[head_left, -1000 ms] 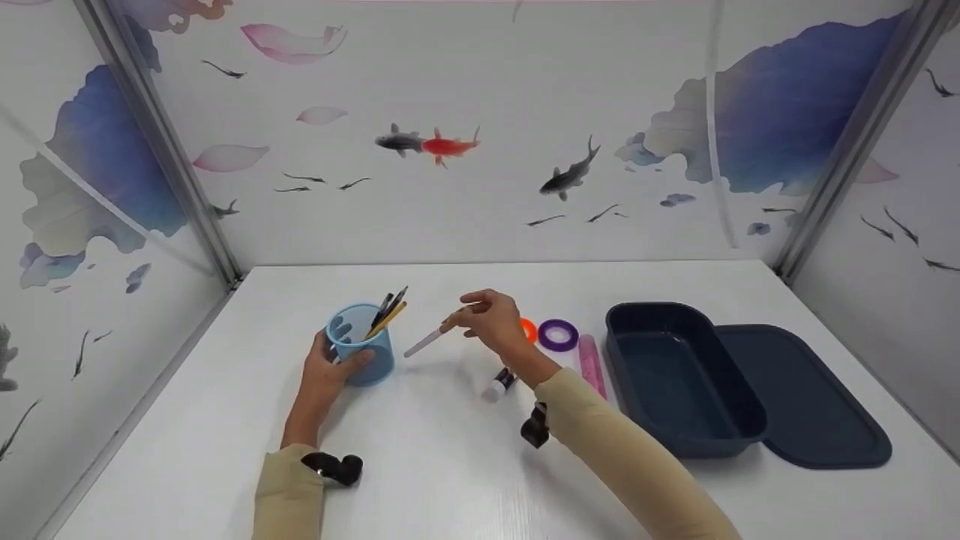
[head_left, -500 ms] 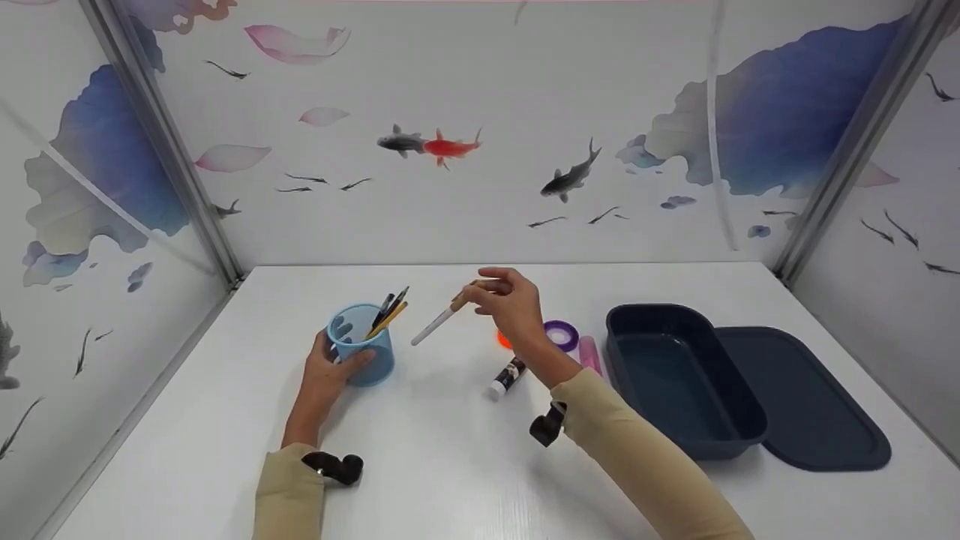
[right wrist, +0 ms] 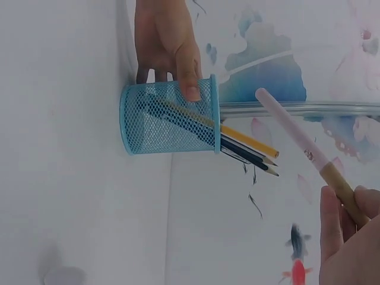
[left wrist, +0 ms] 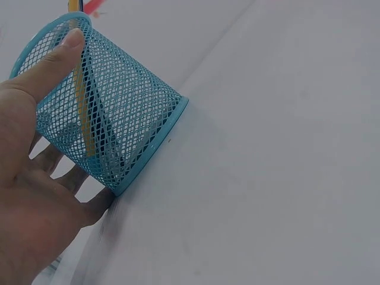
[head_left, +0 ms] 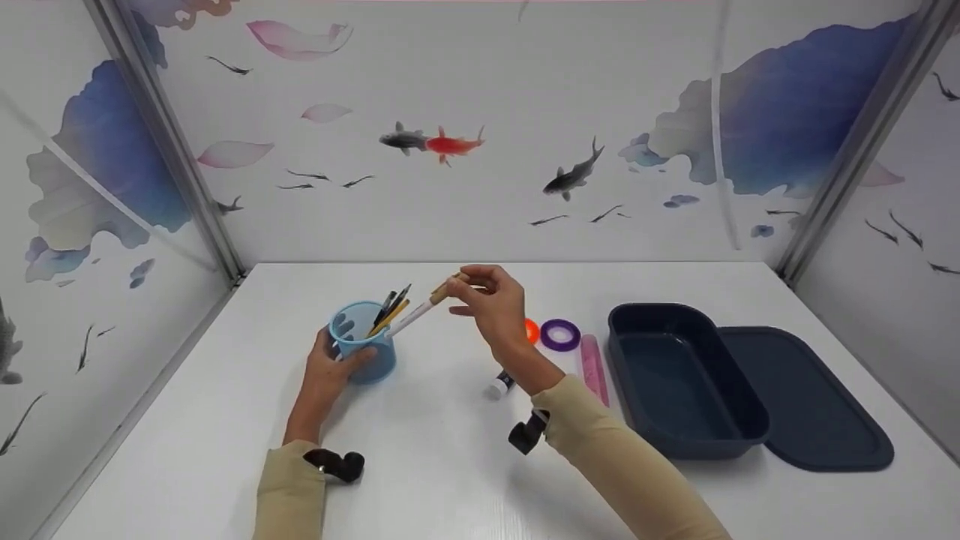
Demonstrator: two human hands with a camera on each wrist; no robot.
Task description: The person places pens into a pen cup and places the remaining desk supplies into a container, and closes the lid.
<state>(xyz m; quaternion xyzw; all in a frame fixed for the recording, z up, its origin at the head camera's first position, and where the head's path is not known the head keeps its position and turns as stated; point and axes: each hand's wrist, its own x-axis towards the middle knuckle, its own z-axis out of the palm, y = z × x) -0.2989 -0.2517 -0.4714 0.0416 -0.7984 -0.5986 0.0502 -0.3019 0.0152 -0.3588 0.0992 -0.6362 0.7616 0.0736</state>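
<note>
Our left hand (head_left: 324,379) is wrapping round the blue cup (right wrist: 160,133); pencils (right wrist: 249,141) are already leaning inside. Our right hand (head_left: 498,306) is pinching the pen (right wrist: 309,154) above the cup, not in yet. Maybe a glue stick (head_left: 500,385) is lying right of the cup.

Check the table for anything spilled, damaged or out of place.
Nothing stands out. The left hand grips an upright mesh cup, the right hand holds a pale stick near it, and no spill or damage shows, though the white-capped tube is partly hidden.
</note>
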